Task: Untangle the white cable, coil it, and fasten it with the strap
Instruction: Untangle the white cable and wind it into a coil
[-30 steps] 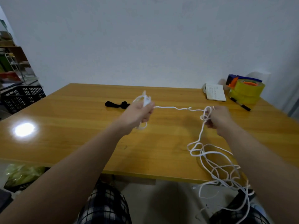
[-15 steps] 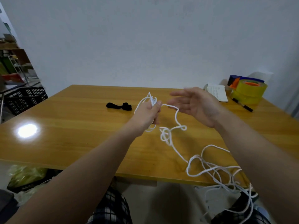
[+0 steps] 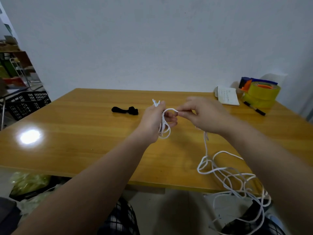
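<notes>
Just above the middle of the frame, the left hand [image 3: 155,122] is closed around a small bundle of loops of the white cable [image 3: 205,150], the loops hanging below its palm and short ends poking up past the thumb. Touching that bundle from the right, the right hand [image 3: 201,116] pinches the next bight of cable between thumb and forefinger, pressing it toward the left fingers. From under the right hand the cable drops down the frame to the worktop [image 3: 76,133], then sprawls in loose overlapping loops at the lower right, spilling over the near edge. So the uncoiled length lies below and right of both hands, nearer the right one, which looks best placed to feed it. The black strap [image 3: 125,111] lies left of the left hand, apart from it and nearer that hand.
</notes>
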Tool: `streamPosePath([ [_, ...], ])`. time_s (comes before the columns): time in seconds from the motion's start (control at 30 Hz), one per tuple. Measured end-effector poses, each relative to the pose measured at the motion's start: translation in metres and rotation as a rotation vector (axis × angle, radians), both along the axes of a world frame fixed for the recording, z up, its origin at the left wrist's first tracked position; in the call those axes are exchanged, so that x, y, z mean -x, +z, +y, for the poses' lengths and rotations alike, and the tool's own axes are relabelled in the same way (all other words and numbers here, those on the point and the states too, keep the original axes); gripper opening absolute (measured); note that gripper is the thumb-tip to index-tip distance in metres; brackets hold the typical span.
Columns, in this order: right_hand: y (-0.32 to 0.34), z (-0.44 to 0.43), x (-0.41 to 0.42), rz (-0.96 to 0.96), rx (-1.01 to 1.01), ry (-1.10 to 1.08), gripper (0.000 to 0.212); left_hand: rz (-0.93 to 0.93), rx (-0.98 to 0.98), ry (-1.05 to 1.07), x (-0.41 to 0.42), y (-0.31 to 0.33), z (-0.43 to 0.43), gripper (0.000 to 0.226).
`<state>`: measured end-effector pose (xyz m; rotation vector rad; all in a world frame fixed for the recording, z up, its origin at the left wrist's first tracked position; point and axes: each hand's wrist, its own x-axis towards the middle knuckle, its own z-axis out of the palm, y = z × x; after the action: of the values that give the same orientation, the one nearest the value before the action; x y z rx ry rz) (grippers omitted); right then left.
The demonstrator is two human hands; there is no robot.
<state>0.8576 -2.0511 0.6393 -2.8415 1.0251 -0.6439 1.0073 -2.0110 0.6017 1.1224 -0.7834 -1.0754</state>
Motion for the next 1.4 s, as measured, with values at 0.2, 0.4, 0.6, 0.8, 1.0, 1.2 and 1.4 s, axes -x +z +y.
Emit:
streamPosePath([
  [0.2,0.009,0.004,0.002,0.034,-0.119,0.301,0.014,0.145,-0.075,-0.133,0.003,0.001,0.001,0.039],
  [0.4,0.001,-0.010,0.010,-0.208,-0.144,0.100,0.019,-0.117,-0.121,-0.240,-0.001,0.012,0.012,0.033],
  [0.6,-0.008,-0.015,-0.002,-0.526,-0.251,0.036,0.016,-0.173,-0.120,-0.429,0.016,0.019,0.021,0.049],
  [0.8,-0.015,-0.007,-0.004,-0.489,-0.222,0.108,0.024,-0.315,-0.114,-0.424,0.020,0.020,0.025,0.055],
  [1.0,-0.011,-0.013,0.008,-0.536,-0.435,0.278,0.007,-0.334,-0.083,-0.598,0.017,0.019,0.029,0.044],
  [1.2,-0.023,-0.034,0.028,-0.444,-0.425,0.139,0.012,-0.029,-0.053,-0.358,0.001,0.018,0.022,0.051],
  [1.4,-0.038,-0.028,0.018,-0.811,-0.847,0.083,0.011,0.211,0.028,-0.420,0.003,0.008,0.019,0.057],
])
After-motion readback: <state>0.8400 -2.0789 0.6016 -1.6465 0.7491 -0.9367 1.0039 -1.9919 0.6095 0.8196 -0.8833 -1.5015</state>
